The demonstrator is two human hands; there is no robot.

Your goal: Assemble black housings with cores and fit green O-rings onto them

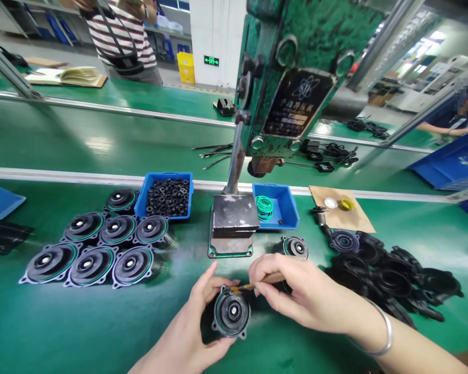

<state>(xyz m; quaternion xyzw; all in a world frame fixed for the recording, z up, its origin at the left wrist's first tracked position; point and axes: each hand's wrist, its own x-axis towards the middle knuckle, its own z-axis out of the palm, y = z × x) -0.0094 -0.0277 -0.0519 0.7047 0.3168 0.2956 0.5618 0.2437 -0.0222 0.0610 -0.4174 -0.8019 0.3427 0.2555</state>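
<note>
Black part [234, 316] sits clasped in the left grip [193, 326] — face up, seemingly so the right grip [296, 283], pinching a brush [250, 285], can reach it.

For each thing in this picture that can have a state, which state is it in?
Left hand: gripping held housing
Right hand: pinching the brush
Brush: tip at housing's rim
Held housing: face upward
Left bin: filled with black rings
Right bin: holding green rings
Press ram: raised above the block
Notebook: open
Dark parts: piled loosely
</note>
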